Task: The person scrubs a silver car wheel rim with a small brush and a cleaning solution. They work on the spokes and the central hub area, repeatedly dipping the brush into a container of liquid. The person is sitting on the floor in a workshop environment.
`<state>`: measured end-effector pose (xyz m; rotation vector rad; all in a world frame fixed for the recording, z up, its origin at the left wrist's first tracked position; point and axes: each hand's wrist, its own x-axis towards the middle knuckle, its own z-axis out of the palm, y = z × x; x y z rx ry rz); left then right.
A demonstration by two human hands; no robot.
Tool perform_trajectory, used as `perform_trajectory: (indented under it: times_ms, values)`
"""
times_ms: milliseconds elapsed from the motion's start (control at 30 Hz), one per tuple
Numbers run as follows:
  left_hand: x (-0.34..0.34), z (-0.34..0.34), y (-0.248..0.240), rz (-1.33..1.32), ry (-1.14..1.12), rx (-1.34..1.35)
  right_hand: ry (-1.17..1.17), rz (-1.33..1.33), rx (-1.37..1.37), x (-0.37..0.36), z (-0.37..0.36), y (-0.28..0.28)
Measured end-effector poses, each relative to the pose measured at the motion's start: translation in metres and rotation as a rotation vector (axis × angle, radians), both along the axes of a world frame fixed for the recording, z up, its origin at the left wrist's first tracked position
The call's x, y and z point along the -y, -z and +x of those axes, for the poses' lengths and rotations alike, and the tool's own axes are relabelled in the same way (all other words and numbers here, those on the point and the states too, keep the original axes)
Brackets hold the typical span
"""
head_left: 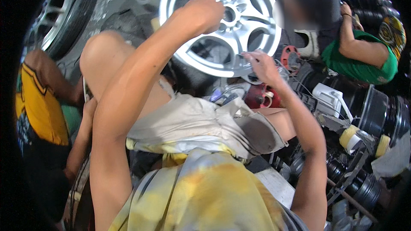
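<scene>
A silver alloy wheel rim [246, 29] with split spokes lies face up in front of my knees. My left hand [204, 13] is closed over its spokes, just left of the hub hole. What the curled fingers hold, if anything, is hidden. At the lower right edge of the rim, my right hand [264, 67] grips the lip, its bent fingertips on the face near an opening between spokes. A red round object [262, 96] sits just below that hand, partly behind my shorts.
A tyre with a silver wheel [64, 15] stands at the far left. One person in a yellow garment [40, 107] sits close on my left; another in a green shirt [361, 57] is at the right. Dark rims [364, 184], a white device [329, 98] and tape rolls [351, 139] crowd the right.
</scene>
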<state>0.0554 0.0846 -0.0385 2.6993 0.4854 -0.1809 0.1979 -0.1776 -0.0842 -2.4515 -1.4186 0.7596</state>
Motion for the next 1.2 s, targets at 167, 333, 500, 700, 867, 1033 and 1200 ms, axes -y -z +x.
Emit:
perform_trajectory:
  times_ms: [167,333,500,700,867,1033,1200]
  values:
    - [0.036,0.059,0.059,-0.142,0.017,0.356,-0.194,-0.048,0.144,0.021,-0.008,0.028]
    - [0.077,0.057,0.123,-0.077,0.324,0.347,-0.261,-0.250,0.158,-0.001,0.000,0.043]
    - [0.073,0.063,0.108,-0.238,0.227,0.325,0.039,0.005,0.112,0.009,-0.023,0.027]
    - [0.076,0.062,0.128,-0.085,0.211,0.430,-0.162,-0.022,0.081,0.011,-0.008,0.045]
    - [0.095,0.057,0.110,0.027,0.255,0.223,-0.265,-0.303,-0.045,-0.001,0.018,0.050]
    - [0.083,0.057,0.108,-0.097,0.306,0.288,-0.190,-0.132,-0.316,0.005,0.038,0.020]
    - [0.070,0.064,0.124,-0.293,0.148,0.384,0.073,0.216,-0.118,-0.004,-0.006,0.003]
